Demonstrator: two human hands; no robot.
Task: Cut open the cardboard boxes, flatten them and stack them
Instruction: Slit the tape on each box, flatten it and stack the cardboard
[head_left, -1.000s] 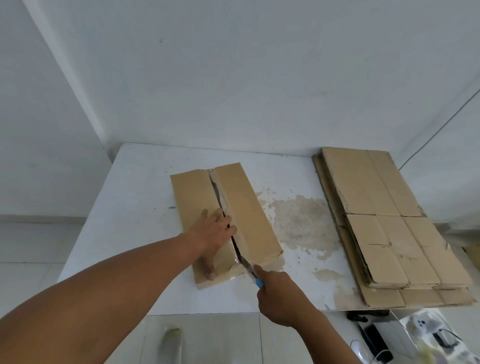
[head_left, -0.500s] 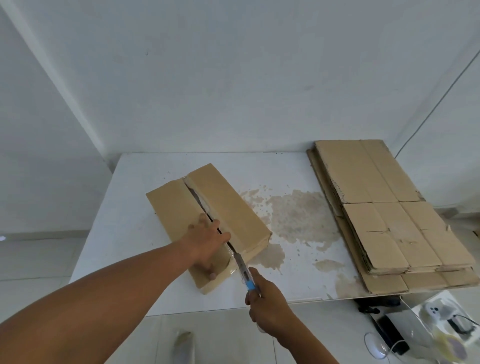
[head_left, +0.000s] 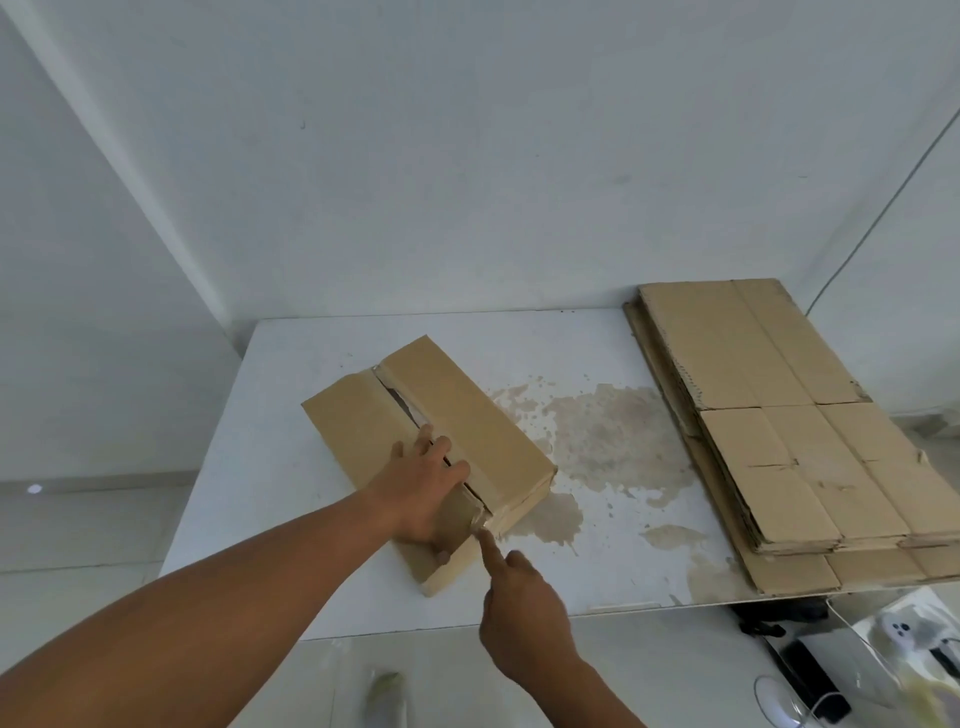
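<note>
Your left hand (head_left: 423, 483) lies flat on top of the box (head_left: 467, 431), fingers straight and a little spread. Their tips reach across the seam (head_left: 400, 410) onto the right flap, and the thumb drops over the box's near end. It presses on the cardboard and grips nothing. Your right hand (head_left: 519, 608) sits just off that near end, over the table (head_left: 270, 467) edge. Its index finger is straight, with the tip touching the glossy tape (head_left: 470, 512) where the seam ends. The other fingers are curled into the palm, and you cannot tell whether they hide anything. The box lies in the middle of the table, nearer the near edge than the far one. Its long axis runs near to far, with the far end swung left. The seam follows that axis and gapes open at the far part, where the right flap stands slightly higher than the left one. A brown stain (head_left: 613, 441) spreads over the table right of the box and touches its near right corner. Beyond the stain, well apart from the box, a stack (head_left: 753, 364) of flattened cardboard fills the right side of the table, its near edge overhanging. Nothing lies between your hands and the box. On the floor (head_left: 649, 675) at near right lie blurred dark and white items with cables (head_left: 852, 644). A plain wall (head_left: 467, 156) stands behind the table.
</note>
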